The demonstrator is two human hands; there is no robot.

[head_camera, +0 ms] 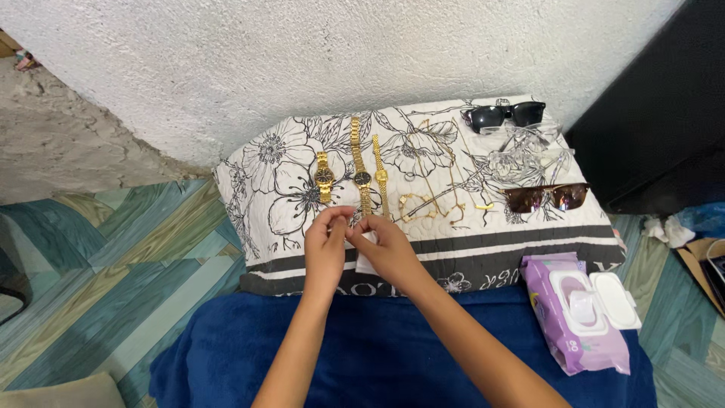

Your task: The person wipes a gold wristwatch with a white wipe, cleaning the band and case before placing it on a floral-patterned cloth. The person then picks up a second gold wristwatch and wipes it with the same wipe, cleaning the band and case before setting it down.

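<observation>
Your left hand (326, 240) and right hand (385, 243) met over the floral pillow (279, 162), fingers pinched on a white wipe (367, 261) at the gold watch (363, 180) band's lower end. That band looked slick, jointed, limp; pinching its links seemed safest.

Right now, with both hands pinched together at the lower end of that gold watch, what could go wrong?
1. The left hand and right hand hold a white wipe at the middle gold watch; a tug could drag it into the small gold watch close beside it.
2. The thin gold chains lie loosely nearby and might tangle.
3. The purple wipes pack lies with its lid open, so wipes may dry.
</observation>
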